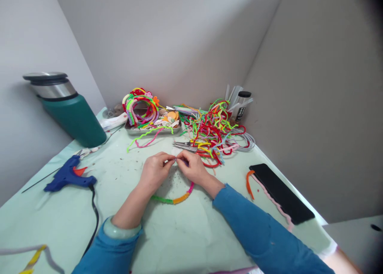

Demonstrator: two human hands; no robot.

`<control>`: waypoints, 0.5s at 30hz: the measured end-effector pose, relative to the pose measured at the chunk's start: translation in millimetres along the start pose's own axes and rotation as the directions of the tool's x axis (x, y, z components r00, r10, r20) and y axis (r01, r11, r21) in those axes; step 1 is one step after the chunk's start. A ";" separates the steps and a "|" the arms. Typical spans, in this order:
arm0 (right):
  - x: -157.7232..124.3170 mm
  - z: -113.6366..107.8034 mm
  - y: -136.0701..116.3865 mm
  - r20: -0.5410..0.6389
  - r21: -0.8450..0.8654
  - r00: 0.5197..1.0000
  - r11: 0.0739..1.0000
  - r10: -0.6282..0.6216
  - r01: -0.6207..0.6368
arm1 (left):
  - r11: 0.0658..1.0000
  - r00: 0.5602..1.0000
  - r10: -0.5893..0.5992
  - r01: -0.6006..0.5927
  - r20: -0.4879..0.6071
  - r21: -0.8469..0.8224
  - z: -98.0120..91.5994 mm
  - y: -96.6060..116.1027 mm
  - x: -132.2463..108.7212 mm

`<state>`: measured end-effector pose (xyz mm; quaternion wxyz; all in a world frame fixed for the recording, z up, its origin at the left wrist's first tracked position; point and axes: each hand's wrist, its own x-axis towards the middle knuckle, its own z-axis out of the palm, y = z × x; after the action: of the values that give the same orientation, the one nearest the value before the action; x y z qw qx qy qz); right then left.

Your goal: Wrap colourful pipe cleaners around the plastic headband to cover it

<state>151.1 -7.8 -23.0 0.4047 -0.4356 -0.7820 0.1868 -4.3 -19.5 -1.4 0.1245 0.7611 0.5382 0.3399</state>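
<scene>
My left hand [158,170] and my right hand [191,168] meet above the middle of the table, fingertips pinched together. Between them they hold a hoop wrapped in pipe cleaners [173,201], whose green, orange and pink stretch curves below the hands. A bit of purple shows at the fingers, but the exact spot being pinched is mostly covered. Just beyond my right hand lie open scissors [186,147] with dark blades, beside a heap of loose pipe cleaners [212,126] in red, green, yellow and other colours.
Behind stands a metal tray [154,131] bearing finished-looking colourful hoops [142,108] and small pieces. A blue glue gun [70,175] with a black cord and a green bottle [74,116] are at left. At right, a pink pipe cleaner [273,200] lies against a black phone-like slab [281,192].
</scene>
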 end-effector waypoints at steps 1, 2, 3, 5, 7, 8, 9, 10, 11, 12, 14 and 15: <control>-0.1 0.1 0.1 0.001 -0.001 1.000 1.000 0.000 0.000 | 1.000 1.000 -0.008 0.008 0.005 0.001 -0.2 0.7 0.0; -0.3 0.2 0.2 0.001 -0.003 1.000 1.000 -0.002 0.002 | 1.000 1.000 -0.016 0.016 0.009 0.000 -0.2 1.0 0.0; -0.4 0.4 0.4 0.001 -0.006 1.000 1.000 -0.004 0.004 | 1.000 1.000 -0.023 0.023 0.012 -0.003 0.0 1.0 0.0; -0.6 0.7 0.8 0.003 -0.014 1.000 1.000 -0.012 0.012 | 0.999 0.999 -0.034 0.034 0.011 -0.009 0.6 0.4 0.1; -0.8 1.1 1.3 0.007 -0.019 1.000 1.000 -0.018 0.018 | 0.999 0.999 -0.037 0.037 0.008 -0.009 1.1 -0.5 0.2; -0.9 1.2 1.5 0.009 -0.019 1.000 1.000 -0.020 0.020 | 0.999 0.999 -0.038 0.038 0.007 -0.006 1.2 -0.8 0.3; -1.0 1.4 1.7 0.010 -0.017 1.000 1.000 -0.021 0.021 | 0.999 0.999 -0.038 0.038 0.007 -0.003 1.2 -1.1 0.4; -1.1 1.5 1.7 0.011 -0.014 1.000 1.000 -0.021 0.021 | 0.999 0.999 -0.038 0.038 0.008 0.001 1.1 -1.2 0.5; -1.2 1.6 1.7 0.009 -0.011 1.000 1.000 -0.020 0.020 | 0.999 0.999 -0.038 0.038 0.008 0.005 1.0 -1.1 0.6; -1.2 1.7 1.6 0.006 -0.010 1.000 1.000 -0.017 0.017 | 0.999 0.999 -0.038 0.038 0.010 0.008 0.8 -1.0 0.6; -1.2 1.6 1.2 -0.005 -0.010 1.000 1.000 -0.007 0.007 | 0.999 0.999 -0.041 0.041 0.013 0.006 0.7 -0.4 0.5; -1.1 1.6 0.9 -0.011 -0.010 1.000 1.000 -0.001 0.001 | 0.999 0.999 -0.048 0.048 0.016 -0.002 0.7 -0.1 0.4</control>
<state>150.7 -8.1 -25.1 0.4068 -0.4382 -0.7810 0.1801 -3.9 -19.0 -1.8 0.1378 0.7506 0.5550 0.3311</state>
